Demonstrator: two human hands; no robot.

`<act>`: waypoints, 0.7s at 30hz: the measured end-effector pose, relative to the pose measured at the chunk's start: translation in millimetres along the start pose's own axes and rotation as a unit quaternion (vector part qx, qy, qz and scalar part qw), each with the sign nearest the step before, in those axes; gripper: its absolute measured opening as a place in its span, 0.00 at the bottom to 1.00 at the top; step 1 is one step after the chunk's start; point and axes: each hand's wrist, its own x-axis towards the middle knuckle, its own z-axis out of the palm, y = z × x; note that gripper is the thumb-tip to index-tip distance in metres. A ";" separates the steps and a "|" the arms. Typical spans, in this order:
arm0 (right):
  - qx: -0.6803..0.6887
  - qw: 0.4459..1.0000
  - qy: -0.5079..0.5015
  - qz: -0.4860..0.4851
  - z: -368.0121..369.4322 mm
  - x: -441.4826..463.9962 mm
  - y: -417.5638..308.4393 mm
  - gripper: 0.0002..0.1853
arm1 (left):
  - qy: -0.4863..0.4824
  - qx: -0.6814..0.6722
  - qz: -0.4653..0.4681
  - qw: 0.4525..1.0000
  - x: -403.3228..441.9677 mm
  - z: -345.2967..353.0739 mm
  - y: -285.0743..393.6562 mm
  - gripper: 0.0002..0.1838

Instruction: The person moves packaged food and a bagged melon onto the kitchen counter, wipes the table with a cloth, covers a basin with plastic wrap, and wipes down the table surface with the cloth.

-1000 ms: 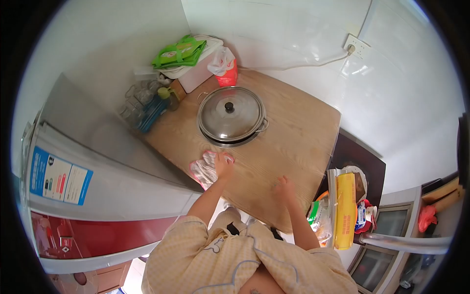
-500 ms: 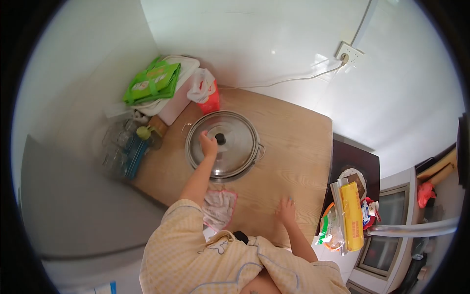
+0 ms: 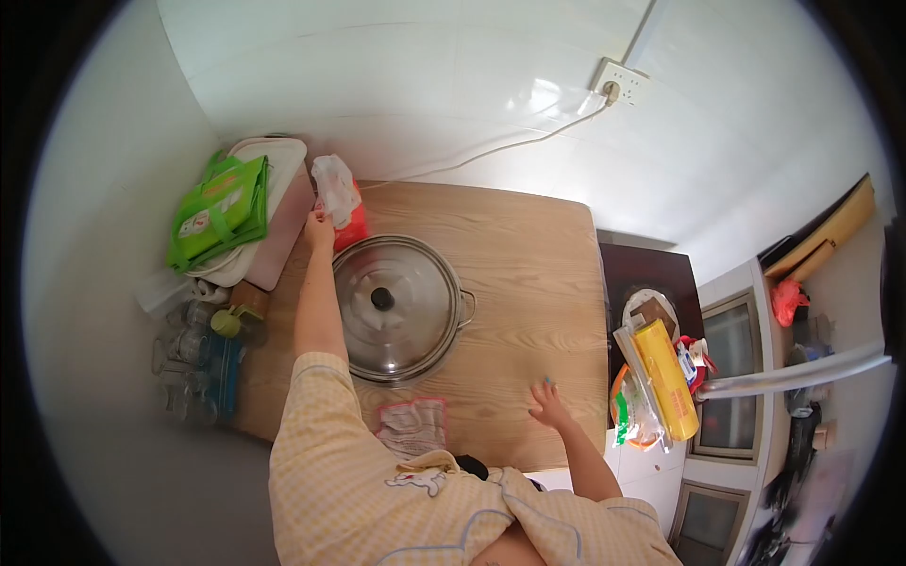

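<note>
My left hand (image 3: 319, 229) reaches to the back left of the table, its fingers bunched at the left edge of a red container (image 3: 353, 226) with a white plastic bag (image 3: 335, 189) over its top. Whatever lies between those fingers is too small to make out. Below my left forearm's right side sits a wide metal pot with a lid (image 3: 401, 321), which has a black knob (image 3: 382, 299). My right hand (image 3: 550, 407) is spread open at the table's front right, holding nothing. A pink-edged cloth (image 3: 413, 427) lies close to my body.
A lidded box (image 3: 284, 222) with a folded green bag (image 3: 222, 212) on top stands at the back left. Glass jars (image 3: 189, 347) and a blue item (image 3: 224, 375) crowd the left. A yellow box (image 3: 666, 379) lies right of the wooden table (image 3: 528, 283). A cord (image 3: 500, 148) runs along the wall.
My left hand has left the lid's knob area and moved up and left to the red container. My right hand's fingers have spread. The view has shifted to the right.
</note>
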 end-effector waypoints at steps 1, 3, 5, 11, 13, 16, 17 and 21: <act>0.007 1.000 -0.007 0.008 -1.3 -0.3 -2.4 0.38 | -0.003 -0.012 0.033 0.999 5.9 9.1 -3.5 0.11; 0.018 1.000 -0.013 0.021 -2.4 -1.2 -7.3 0.38 | -0.011 -0.022 0.068 0.997 13.8 23.4 0.3 0.08; 0.024 0.999 -0.014 0.032 -3.7 -0.6 -10.0 0.38 | -0.068 -0.151 0.139 0.976 11.3 31.3 18.8 0.07; 0.021 0.997 0.070 0.020 0.0 -6.2 -23.9 0.33 | -0.221 -0.436 0.161 0.858 -89.0 40.8 141.9 0.06; 0.046 0.997 0.063 0.019 -3.9 -18.1 -32.6 0.32 | -0.259 -0.447 0.159 0.842 -131.4 42.2 176.8 0.05; 0.089 0.992 0.086 -0.015 -5.8 -46.2 -32.8 0.28 | -0.326 -0.467 0.132 0.811 -186.8 57.6 200.8 0.04; 0.106 0.987 0.109 -0.044 -5.6 -56.4 -30.4 0.26 | -0.354 -0.474 0.103 0.800 -205.4 65.0 207.2 0.04; 0.131 0.955 0.242 -0.107 -7.2 -98.8 4.1 0.23 | -0.423 -0.461 0.048 0.778 -317.5 91.8 233.2 0.05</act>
